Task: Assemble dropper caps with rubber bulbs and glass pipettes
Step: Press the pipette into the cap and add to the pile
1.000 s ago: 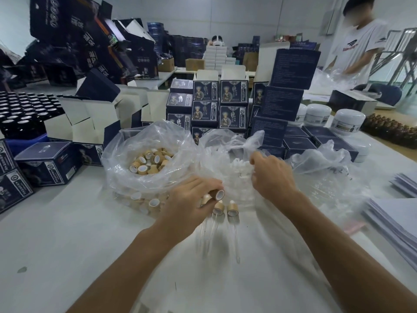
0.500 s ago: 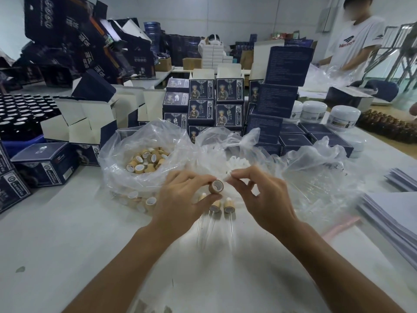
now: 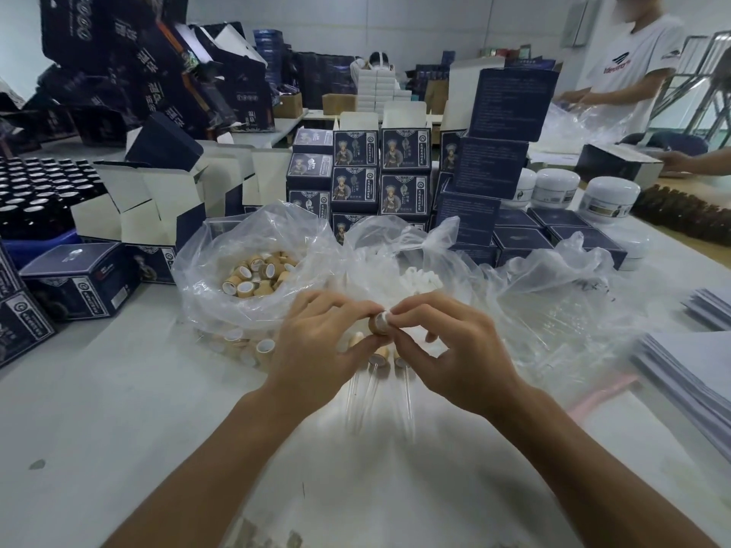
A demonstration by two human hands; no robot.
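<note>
The left hand (image 3: 316, 342) pinches a tan dropper cap (image 3: 377, 324) between thumb and forefinger, its other fingers curled loosely beneath, and holds it above the white table (image 3: 118, 429) with the cap's open white-lined mouth turned toward the right hand (image 3: 447, 350). The right hand's thumb and forefinger meet at that mouth and pinch something small and white against it; it looks like a rubber bulb, though the fingertips hide most of it, and the remaining right fingers are bent and spread a little below. Directly under the hands lie three finished droppers (image 3: 377, 385) side by side on the table, tan caps toward the far side and clear glass tubes pointing toward the person. Behind the left hand an open clear plastic bag (image 3: 221, 278) holds a heap of loose tan caps (image 3: 257, 276), with more of them showing through the plastic at its base. Just to the right of it a second clear bag (image 3: 395, 239) holds white rubber bulbs (image 3: 419, 280). Further right, crumpled clear plastic (image 3: 561, 310) lies on the table; what is inside it cannot be made out. Behind the bags stand stacks of dark blue boxes (image 3: 403, 172), and white jars (image 3: 609, 197) sit to the right of them. A tray of dark bottles (image 3: 39, 191) fills the left edge, and stacks of paper sheets (image 3: 688, 369) lie at the right edge. Another person in a white shirt (image 3: 637, 57) stands at the far right.
</note>
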